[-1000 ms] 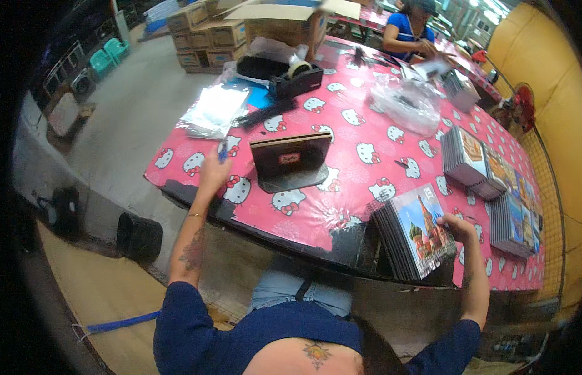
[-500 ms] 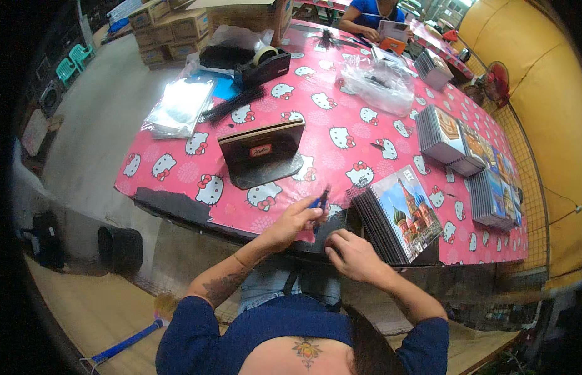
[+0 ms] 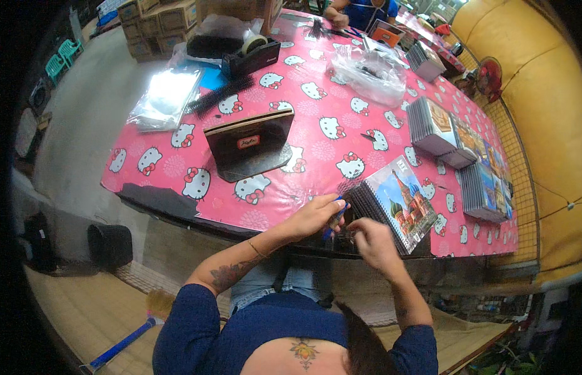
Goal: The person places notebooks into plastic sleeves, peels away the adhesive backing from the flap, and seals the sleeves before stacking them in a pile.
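Note:
At the table's near edge, a stack of spiral-bound notebooks (image 3: 408, 203) lies with a cathedral picture on the top cover and black coils along its left side. My left hand (image 3: 317, 217) is closed around a small blue-handled tool (image 3: 338, 215) that looks like pliers, just left of the coils. Close beside it, my right hand (image 3: 375, 242) has its fingers bent inward near the lower end of the coils. Whatever those fingers pinch, if anything, is too small or hidden to make out.
A dark wooden stand (image 3: 250, 145) is left of the notebooks on the pink tablecloth (image 3: 266, 219). Behind it are a tape dispenser (image 3: 250, 57), black coils (image 3: 222, 94) and clear plastic sleeves (image 3: 163, 97). More notebook stacks (image 3: 431, 128) sit rightward. A person (image 3: 366, 14) works across the table.
My left hand has moved right with the blue-handled tool, up to the notebooks' coils. My right hand has shifted slightly right and its fingers have curled. The view has shifted a little.

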### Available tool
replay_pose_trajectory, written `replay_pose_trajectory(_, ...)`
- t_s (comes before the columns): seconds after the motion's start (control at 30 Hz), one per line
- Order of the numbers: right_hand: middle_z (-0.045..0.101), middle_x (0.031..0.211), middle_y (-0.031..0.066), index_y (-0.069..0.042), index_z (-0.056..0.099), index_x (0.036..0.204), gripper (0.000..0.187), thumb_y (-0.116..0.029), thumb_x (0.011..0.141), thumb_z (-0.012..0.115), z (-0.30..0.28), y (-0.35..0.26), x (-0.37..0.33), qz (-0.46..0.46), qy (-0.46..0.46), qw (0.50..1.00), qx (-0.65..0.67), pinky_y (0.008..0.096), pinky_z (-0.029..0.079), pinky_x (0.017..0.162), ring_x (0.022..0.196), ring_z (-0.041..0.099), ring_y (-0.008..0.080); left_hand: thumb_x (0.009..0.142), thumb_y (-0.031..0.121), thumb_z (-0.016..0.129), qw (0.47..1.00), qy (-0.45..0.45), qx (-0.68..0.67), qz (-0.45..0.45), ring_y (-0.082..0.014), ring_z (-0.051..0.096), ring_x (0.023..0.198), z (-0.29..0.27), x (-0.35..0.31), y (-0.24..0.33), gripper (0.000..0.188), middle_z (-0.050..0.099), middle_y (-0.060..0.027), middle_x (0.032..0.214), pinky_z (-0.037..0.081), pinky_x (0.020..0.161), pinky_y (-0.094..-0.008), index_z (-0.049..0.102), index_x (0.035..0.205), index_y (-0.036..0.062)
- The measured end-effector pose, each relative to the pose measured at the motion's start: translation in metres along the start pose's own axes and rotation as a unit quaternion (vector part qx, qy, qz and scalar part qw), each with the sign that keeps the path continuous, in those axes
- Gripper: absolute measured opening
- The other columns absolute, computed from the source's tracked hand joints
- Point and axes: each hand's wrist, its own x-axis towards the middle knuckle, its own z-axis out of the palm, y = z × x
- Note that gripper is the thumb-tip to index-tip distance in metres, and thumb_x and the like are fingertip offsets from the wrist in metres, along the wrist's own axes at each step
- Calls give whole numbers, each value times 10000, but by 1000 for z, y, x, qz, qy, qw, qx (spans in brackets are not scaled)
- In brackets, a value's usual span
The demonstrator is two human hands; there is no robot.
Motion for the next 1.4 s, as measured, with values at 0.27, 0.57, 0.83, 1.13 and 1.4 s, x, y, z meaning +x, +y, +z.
replay_pose_trajectory(0.27,706,886,160,-49,704,1020,224,-150,822,672,-73,-19,117,-97,-29,977,-190,382,527,749,827,684,313,1018,307,449,996,32,81,16,-125,626,707,14,20,7,339,652,-48,847,519,589,-276,621,985,17)
replay_pose_trajectory(0.57,721,863,146,-51,727,980,234,-197,801,687,-76,-16,133,-55,-113,973,-191,366,545,747,815,708,270,1031,284,427,990,61,118,52,-136,618,641,23,24,8,306,582,-42,755,517,551,-286,562,984,13)
replay_pose_trajectory(0.83,715,902,166,-53,728,994,231,-180,803,698,-73,-6,128,-78,-48,977,-194,376,543,765,839,703,290,1039,291,414,976,65,185,91,-154,621,619,18,23,-20,326,598,-65,798,494,527,-270,553,992,0)
replay_pose_trajectory(1.13,718,934,154,-65,733,995,256,-230,806,680,-71,-20,135,-60,-128,951,-274,393,539,783,863,695,286,1030,285,429,986,87,136,47,-159,620,619,21,31,-8,297,596,-73,786,501,530,-297,536,1006,9)
replay_pose_trajectory(1.4,717,881,163,-56,732,996,234,-167,799,672,-65,9,139,-154,-64,957,-238,387,540,772,822,699,297,1023,280,437,978,77,184,67,-172,608,585,18,20,-16,317,614,-86,764,491,525,-329,546,930,-3)
